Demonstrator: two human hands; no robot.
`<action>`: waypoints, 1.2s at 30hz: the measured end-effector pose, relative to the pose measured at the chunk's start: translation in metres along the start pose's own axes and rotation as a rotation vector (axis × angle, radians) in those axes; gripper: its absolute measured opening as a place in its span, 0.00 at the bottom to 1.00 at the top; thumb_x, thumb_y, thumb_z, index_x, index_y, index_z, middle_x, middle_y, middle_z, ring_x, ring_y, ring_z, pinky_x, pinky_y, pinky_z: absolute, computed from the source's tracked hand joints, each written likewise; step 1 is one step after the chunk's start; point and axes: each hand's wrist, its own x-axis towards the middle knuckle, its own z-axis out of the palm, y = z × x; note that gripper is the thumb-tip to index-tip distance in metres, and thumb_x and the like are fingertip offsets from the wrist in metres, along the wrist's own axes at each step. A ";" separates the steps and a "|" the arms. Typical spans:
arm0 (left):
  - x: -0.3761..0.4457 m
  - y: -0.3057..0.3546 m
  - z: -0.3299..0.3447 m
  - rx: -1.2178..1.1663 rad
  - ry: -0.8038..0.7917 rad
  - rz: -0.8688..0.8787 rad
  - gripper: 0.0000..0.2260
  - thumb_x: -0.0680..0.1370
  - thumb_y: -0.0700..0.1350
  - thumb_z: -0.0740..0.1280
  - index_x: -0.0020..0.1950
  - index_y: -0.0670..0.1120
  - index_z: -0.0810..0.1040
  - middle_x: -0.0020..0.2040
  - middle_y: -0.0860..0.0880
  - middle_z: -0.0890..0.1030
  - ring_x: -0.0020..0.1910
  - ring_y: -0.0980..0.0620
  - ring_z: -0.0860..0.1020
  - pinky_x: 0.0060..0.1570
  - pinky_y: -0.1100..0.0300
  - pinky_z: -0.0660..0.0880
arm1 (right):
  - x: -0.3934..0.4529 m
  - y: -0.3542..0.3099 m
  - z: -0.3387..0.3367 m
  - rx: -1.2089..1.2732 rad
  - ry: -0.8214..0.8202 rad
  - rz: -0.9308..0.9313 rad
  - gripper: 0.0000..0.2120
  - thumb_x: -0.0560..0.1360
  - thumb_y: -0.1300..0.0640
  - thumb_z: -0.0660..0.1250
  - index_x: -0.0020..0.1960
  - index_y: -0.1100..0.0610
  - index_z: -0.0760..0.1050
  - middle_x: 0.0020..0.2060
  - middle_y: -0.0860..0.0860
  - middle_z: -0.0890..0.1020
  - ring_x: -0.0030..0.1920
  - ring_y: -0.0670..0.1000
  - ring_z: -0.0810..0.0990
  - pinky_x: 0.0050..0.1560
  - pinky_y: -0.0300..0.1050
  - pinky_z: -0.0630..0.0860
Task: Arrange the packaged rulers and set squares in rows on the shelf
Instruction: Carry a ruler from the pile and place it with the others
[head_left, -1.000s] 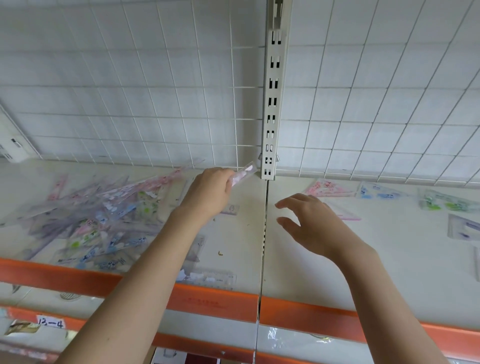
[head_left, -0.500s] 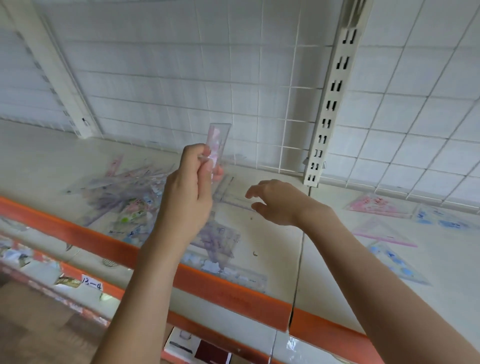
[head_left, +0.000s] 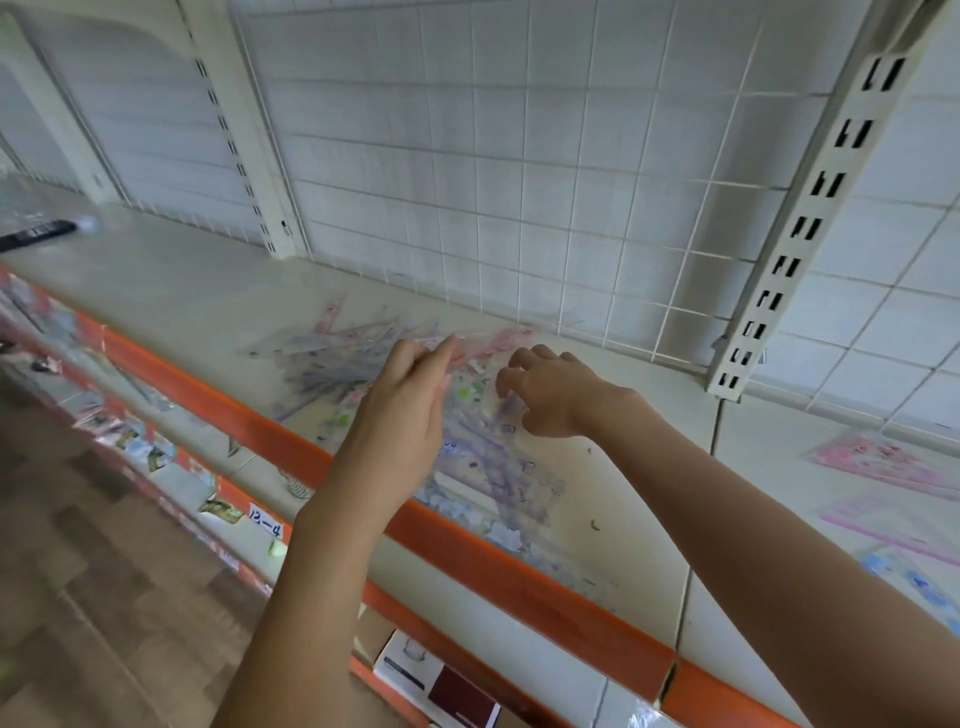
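Rulers (head_left: 363, 364) heaped loose in clear packets on the shelf (head_left: 171, 291), near the back grid (head_left: 519, 182), between the two slotted uprights. Set squares (head_left: 883, 462) laid flat on the next shelf section to the right, pink ones nearest, a blue one below at the frame edge. Left hand (head_left: 405, 415) raised over the heap, fingers straight and together, with a thin pink packet (head_left: 483, 345) at the fingertips; blurred, so cannot tell whether pinched or only touched. Right hand (head_left: 550, 395) just beside, above the heap's right part, fingers loosely curled and spread, holding nothing. Orange strip (head_left: 260, 415) along the shelf's front edge, below both forearms. Handwritten label (head_left: 266, 523) "12-4" on the lower shelf front. Dark flat object (head_left: 36, 235) far left on the shelf, too blurred to identify. White and dark red box (head_left: 441, 686) underneath, near the bottom edge.
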 end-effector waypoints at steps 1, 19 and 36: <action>-0.001 -0.001 -0.001 0.002 -0.012 -0.025 0.19 0.79 0.42 0.54 0.69 0.40 0.70 0.52 0.43 0.73 0.48 0.46 0.76 0.49 0.51 0.74 | 0.002 0.000 -0.001 -0.014 -0.010 -0.008 0.22 0.73 0.59 0.63 0.66 0.50 0.67 0.66 0.53 0.67 0.66 0.54 0.64 0.63 0.49 0.64; -0.013 0.004 -0.001 -0.065 -0.142 -0.196 0.24 0.81 0.56 0.48 0.76 0.50 0.57 0.68 0.48 0.68 0.66 0.47 0.68 0.58 0.58 0.65 | 0.002 -0.001 -0.007 -0.165 -0.113 -0.023 0.20 0.71 0.49 0.66 0.62 0.47 0.68 0.59 0.52 0.69 0.61 0.54 0.65 0.57 0.48 0.65; -0.017 0.009 0.009 -0.302 0.067 -0.219 0.18 0.74 0.44 0.71 0.62 0.45 0.76 0.48 0.50 0.79 0.40 0.50 0.76 0.43 0.58 0.73 | -0.064 0.014 -0.004 0.159 0.467 -0.008 0.10 0.79 0.56 0.59 0.57 0.54 0.77 0.47 0.53 0.80 0.44 0.59 0.80 0.46 0.50 0.76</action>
